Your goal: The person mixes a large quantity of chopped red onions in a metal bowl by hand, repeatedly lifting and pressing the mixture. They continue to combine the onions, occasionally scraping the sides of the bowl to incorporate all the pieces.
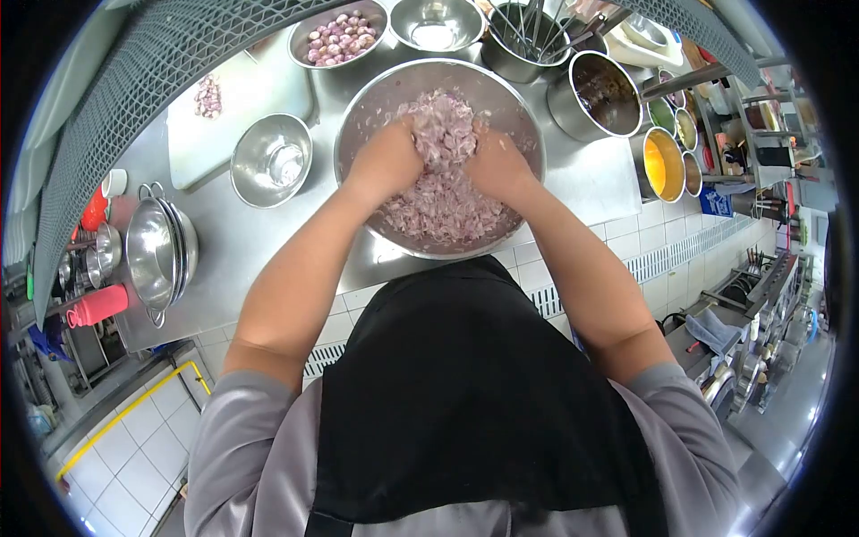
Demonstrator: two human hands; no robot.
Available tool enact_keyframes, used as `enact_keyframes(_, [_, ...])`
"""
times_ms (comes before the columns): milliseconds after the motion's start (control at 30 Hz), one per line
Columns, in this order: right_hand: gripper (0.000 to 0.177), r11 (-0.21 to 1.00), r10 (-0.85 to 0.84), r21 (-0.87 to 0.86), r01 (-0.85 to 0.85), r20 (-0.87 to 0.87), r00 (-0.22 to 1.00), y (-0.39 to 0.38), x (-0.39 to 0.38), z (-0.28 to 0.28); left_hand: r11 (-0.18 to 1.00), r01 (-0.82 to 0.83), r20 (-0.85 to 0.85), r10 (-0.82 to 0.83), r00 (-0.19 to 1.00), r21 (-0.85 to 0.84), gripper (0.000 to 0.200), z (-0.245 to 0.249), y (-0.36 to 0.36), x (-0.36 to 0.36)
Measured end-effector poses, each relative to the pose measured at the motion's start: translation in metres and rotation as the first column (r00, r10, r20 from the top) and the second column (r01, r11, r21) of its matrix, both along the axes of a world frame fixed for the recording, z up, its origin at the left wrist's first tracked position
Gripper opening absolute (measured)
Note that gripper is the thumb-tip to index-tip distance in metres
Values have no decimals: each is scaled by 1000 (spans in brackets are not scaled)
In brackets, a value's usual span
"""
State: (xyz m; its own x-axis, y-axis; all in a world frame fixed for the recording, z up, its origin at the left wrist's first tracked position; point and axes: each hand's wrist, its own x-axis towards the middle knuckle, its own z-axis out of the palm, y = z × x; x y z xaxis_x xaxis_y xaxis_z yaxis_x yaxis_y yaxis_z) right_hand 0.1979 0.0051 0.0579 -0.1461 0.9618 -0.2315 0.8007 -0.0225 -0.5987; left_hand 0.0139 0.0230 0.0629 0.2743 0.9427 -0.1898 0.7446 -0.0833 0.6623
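Observation:
A large steel bowl (351, 148) stands on the metal table, holding a heap of pale pink chopped shallots (447, 210). Inside it, my left hand (390, 159) presses into the left side of the heap, its fingers curled round a clump of the pieces. Opposite, my right hand (498, 163) grips the same raised clump from the right. Fingertips of both hands are partly hidden in the shallots. The hands are apart, with the clump between them.
Left of the bowl are an empty steel bowl (271, 161) and a white cutting board (192, 148) with chopped bits. Whole shallots (341, 38) fill a bowl behind. To the right stand a pot of dark contents (608, 92) and a pot of orange liquid (663, 165).

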Motion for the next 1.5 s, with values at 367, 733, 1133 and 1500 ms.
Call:
enact_keyframes(367, [51, 953, 208, -193, -234, -145, 967, 0, 4, 52, 999, -21, 2, 21, 1000, -41, 37, 14, 21, -14])
enact_keyframes(733, [59, 916, 361, 6, -402, 424, 830, -26, 2, -36, 909, 417, -539, -354, 764, -6, 44, -18, -53, 0])
enact_keyframes(1133, [57, 989, 144, -39, -143, 34, 989, 31, 6, 29, 994, 92, -217, -78, 973, 54, 26, 40, 8, -8])
enact_keyframes(1500, [43, 977, -211, 13, 214, -120, 970, 34, -10, 40, 998, 21, -107, -15, 994, 52, 29, 30, 9, -28])
